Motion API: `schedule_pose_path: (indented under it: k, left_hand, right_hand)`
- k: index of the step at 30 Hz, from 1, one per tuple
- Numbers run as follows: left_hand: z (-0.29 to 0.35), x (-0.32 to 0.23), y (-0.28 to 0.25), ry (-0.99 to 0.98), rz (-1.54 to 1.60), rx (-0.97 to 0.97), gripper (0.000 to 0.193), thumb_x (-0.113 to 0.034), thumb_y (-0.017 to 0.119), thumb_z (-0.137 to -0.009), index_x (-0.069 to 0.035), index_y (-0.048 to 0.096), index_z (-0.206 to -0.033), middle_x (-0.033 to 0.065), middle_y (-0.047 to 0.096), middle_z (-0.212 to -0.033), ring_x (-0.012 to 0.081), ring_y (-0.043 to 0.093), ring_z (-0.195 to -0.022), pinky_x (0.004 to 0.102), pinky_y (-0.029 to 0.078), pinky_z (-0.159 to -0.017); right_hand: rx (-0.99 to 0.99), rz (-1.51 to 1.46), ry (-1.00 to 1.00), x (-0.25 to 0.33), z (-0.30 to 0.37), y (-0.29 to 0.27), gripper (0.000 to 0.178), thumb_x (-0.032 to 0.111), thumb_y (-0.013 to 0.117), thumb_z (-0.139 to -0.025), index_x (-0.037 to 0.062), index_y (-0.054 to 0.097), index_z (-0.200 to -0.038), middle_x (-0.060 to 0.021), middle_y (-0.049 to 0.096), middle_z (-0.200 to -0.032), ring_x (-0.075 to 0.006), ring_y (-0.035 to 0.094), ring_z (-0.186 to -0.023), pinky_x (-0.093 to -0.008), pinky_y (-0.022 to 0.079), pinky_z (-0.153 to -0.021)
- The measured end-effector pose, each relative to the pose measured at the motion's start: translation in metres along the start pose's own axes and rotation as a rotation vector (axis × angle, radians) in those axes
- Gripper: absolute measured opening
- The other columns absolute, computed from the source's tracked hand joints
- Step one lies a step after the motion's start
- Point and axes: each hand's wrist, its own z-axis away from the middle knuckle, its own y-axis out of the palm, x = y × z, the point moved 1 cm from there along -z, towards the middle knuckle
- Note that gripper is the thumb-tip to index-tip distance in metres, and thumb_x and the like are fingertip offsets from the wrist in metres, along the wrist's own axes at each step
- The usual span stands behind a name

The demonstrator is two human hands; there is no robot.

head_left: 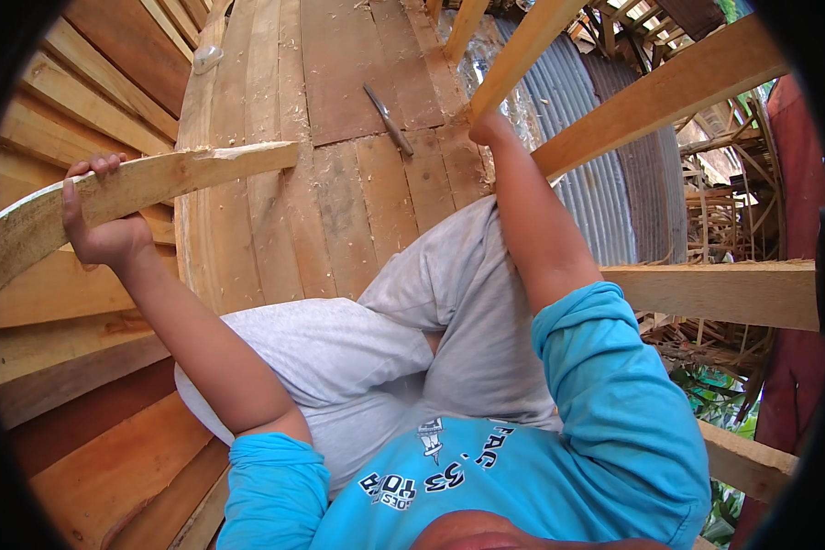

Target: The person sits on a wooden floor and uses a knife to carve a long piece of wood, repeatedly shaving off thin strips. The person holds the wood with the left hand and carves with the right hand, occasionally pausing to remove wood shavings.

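Observation:
My left hand [108,229] is closed round a long pale wooden board [179,170], with the fingertips showing over its upper edge. The board's rough, split end reaches right over the planks, and its other end runs out at the left rim. At the upper right, my right hand [491,128] grips an upright wooden post [518,64]; most of its fingers are hidden behind the wood. Between the hands, on the plank floor [266,229], lies a slim tool [390,119] with a dark blade and brown handle, touched by neither hand.
A plank wall [82,284] stands close on the left. Wood shavings and a small clear object [207,59] lie on the floor. To the right are wooden beams [660,87], a lower rail [715,291] and corrugated metal sheets [596,156]. My bent legs fill the middle.

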Motion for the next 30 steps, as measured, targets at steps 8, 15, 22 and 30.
schedule_pose_path:
  k: [8, 15, 22, 30]
  left_hand:
    - [0.0, -0.001, 0.006, 0.005, -0.003, -0.002, 0.038, -0.035, 0.06, -0.084, -0.001, 0.056, -0.1, 0.0127, 0.055, -0.086, 0.0282, 0.055, -0.091, 0.0457, 0.043, -0.096]
    - [0.006, -0.01, -0.007, 0.011, -0.031, -0.017, 0.035, -0.034, 0.059, -0.085, -0.002, 0.057, -0.099, 0.0123, 0.055, -0.085, 0.0264, 0.054, -0.089, 0.0436, 0.043, -0.093]
    - [0.005, -0.003, 0.001, -0.002, 0.033, 0.014, 0.033, -0.034, 0.058, -0.086, -0.003, 0.056, -0.098, 0.011, 0.054, -0.084, 0.0254, 0.053, -0.088, 0.0421, 0.044, -0.091]
    - [0.007, -0.007, 0.008, 0.011, -0.008, -0.052, 0.033, -0.035, 0.059, -0.085, -0.005, 0.054, -0.097, 0.0095, 0.052, -0.084, 0.0241, 0.052, -0.087, 0.0414, 0.043, -0.091]
  right_hand:
    - [0.186, -0.061, 0.008, -0.014, -0.022, 0.029, 0.034, 0.026, 0.058, -0.087, 0.002, 0.068, -0.108, -0.0191, 0.07, -0.106, -0.0315, 0.069, -0.096, -0.0474, 0.054, -0.084]
    - [-0.039, -0.079, -0.113, 0.042, 0.001, 0.003, 0.035, 0.024, 0.057, -0.083, 0.0, 0.071, -0.104, -0.0236, 0.069, -0.107, -0.0356, 0.067, -0.1, -0.0432, 0.052, -0.088]
    - [-0.186, -0.24, -0.37, 0.093, 0.01, 0.022, 0.048, 0.038, 0.071, -0.083, -0.0028, 0.066, -0.109, -0.0248, 0.068, -0.108, -0.0374, 0.066, -0.101, -0.0433, 0.052, -0.087]
    - [-0.215, -0.195, -0.51, 0.13, 0.011, 0.041, 0.038, 0.028, 0.072, -0.083, -0.0001, 0.062, -0.107, -0.0245, 0.067, -0.105, -0.0424, 0.063, -0.099, -0.0469, 0.051, -0.085]
